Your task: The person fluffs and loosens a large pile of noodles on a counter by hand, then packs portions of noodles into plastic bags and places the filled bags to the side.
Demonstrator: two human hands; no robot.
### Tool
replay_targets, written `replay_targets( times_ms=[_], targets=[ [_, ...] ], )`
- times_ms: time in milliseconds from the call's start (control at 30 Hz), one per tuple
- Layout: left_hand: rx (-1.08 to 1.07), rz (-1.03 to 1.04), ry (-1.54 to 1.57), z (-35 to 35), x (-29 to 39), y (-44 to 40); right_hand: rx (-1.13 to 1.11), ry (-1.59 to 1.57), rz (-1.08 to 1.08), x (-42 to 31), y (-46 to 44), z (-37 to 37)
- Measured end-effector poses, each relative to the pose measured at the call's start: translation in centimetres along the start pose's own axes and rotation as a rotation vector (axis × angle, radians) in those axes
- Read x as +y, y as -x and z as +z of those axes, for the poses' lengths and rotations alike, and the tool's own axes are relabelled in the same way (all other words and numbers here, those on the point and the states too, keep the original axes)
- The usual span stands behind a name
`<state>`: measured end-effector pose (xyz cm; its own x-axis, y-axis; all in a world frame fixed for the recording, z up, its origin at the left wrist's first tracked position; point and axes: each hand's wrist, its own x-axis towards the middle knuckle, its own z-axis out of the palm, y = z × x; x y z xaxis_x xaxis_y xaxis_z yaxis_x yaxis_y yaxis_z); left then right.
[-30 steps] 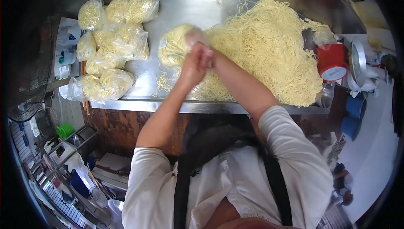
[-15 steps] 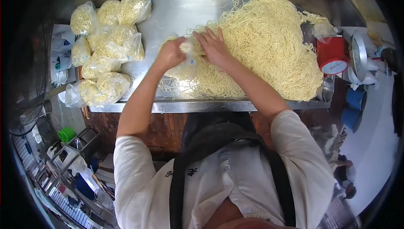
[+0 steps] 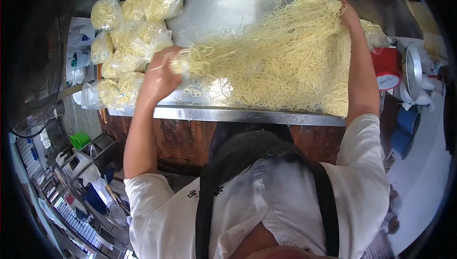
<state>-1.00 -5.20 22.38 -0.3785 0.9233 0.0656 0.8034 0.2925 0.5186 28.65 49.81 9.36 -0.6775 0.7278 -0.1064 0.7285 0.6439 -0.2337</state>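
My left hand [image 3: 164, 72] is closed round noodles [image 3: 197, 61] at the left end of a stretched strand bundle; a bit of clear plastic shows by its fingers. The strands run right into a large heap of pale yellow noodles [image 3: 295, 68] on the metal tray [image 3: 219, 1]. At the heap's upper right edge is my right hand [image 3: 349, 13], its fingers mostly hidden by the noodles. Left of my left hand, several clear plastic bags of noodles [image 3: 138, 35] lie in a group.
A red scale [image 3: 386, 68] with a round dial stands right of the tray, beside a metal bowl [image 3: 413, 71]. Another plastic bag of noodles [image 3: 373, 34] lies behind the scale. A fan [image 3: 35, 101] and a rack with a green container [image 3: 80, 139] are at the left.
My right hand has moved far right to the heap's edge. My left hand has shifted left, and noodle strands now stretch between it and the heap.
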Motion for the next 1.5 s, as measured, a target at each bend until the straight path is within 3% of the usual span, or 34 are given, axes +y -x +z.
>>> replay_targets(
  times_ms=[67, 100, 167, 200, 267, 300, 400, 500, 533, 600, 667, 700, 767, 800, 833, 867, 967, 1033, 1067, 1100, 1133, 1200, 1267, 1367, 1433, 1500],
  targets=[
    [-0.057, 0.016, -0.055, 4.9, -2.0, -1.1, -0.124, 0.482, -0.025, -5.0, 0.6, -1.2],
    [-0.081, 0.013, -0.09, 7.6, -2.6, -0.9, -0.246, 0.491, -0.098, -9.9, 2.3, -1.7],
    [0.122, -0.047, -0.219, 12.3, -2.7, 1.2, -0.538, 0.332, -0.173, -20.5, 7.0, -0.1],
    [0.219, -0.214, -0.1, 13.2, -1.1, 2.4, -0.502, 0.392, -0.327, -24.8, 10.8, 2.3],
    [0.309, -0.304, 0.077, 17.1, -0.7, 5.6, -0.54, 0.112, -0.565, -29.6, 15.4, 7.7],
    [0.322, -0.356, 0.16, 18.7, -0.1, 6.5, -0.306, 0.028, -0.708, -29.6, 17.0, 14.8],
    [0.456, -0.35, 0.116, 22.0, -2.7, 5.1, -0.352, -0.108, -0.681, -32.8, 16.4, 17.2],
    [0.367, -0.546, 0.393, 18.0, -3.3, 2.6, -0.548, -0.431, -0.553, -34.2, 14.3, 17.1],
    [0.476, -0.447, 0.419, 15.5, -1.0, 1.6, -0.502, -0.589, -0.538, -34.9, 14.0, 15.9],
    [0.468, -0.253, 0.369, 13.5, 2.5, 1.9, -0.421, -0.906, -0.502, -36.5, 14.2, 13.9],
    [0.387, -0.111, 0.418, 13.0, 5.7, 2.3, -0.322, -0.604, -0.597, -38.0, 13.4, 16.7],
    [0.262, -0.22, 0.541, 12.2, 7.8, 2.2, -0.339, -0.576, -0.582, -38.3, 13.7, 16.0],
    [0.359, -0.298, 0.507, 13.9, 4.9, 2.1, -0.446, -0.643, -0.486, -38.4, 15.1, 14.6],
    [0.444, -0.42, 0.781, 12.4, 4.2, 1.6, -0.533, -0.745, -0.394, -38.7, 16.6, 12.4],
    [0.508, -0.522, 0.813, 11.1, 2.4, 1.7, -0.603, -0.841, -0.306, -38.9, 16.9, 11.2],
    [0.596, -0.541, 0.948, 10.2, 0.9, 1.9, -0.489, -0.682, -0.683, -36.2, 17.1, 12.3],
    [0.561, -0.68, 1.034, 9.1, -2.7, 2.4, 0.023, -0.226, -0.494, -33.7, 19.2, 12.9],
    [0.414, -0.684, 0.975, 8.5, -1.9, 1.6, -0.046, -0.149, -0.583, -34.4, 17.5, 17.3],
    [0.351, -0.677, 0.941, 7.9, -1.6, 0.8, -0.301, -0.148, -0.606, -35.4, 16.5, 17.5],
    [0.2, -0.544, 0.709, 7.5, -1.1, 0.1, -0.56, -0.15, -0.624, -36.3, 15.8, 17.6],
    [0.047, -0.418, 0.477, 7.3, -0.5, -0.1, -0.385, -0.176, -0.74, -36.8, 15.8, 17.7],
    [-0.237, -0.206, 0.17, 8.8, -1.6, 0.3, -0.59, -0.503, -0.732, -36.5, 15.5, 15.2],
    [-0.246, -0.241, -0.061, 11.8, -3.7, 0.1, -0.701, -0.671, -0.818, -35.2, 14.9, 10.4],
    [-0.264, -0.254, -0.192, 11.8, -4.3, 0.5, -0.876, -0.366, -0.764, -32.6, 14.6, 7.8],
    [-0.209, -0.298, -0.19, 9.9, -3.7, 1.6, -0.74, -0.421, -0.691, -29.7, 14.5, 6.2],
    [-0.157, -0.307, -0.238, 9.6, -5.1, 3.0, -0.773, -0.253, -0.626, -28.1, 14.1, 2.2]
  ],
)
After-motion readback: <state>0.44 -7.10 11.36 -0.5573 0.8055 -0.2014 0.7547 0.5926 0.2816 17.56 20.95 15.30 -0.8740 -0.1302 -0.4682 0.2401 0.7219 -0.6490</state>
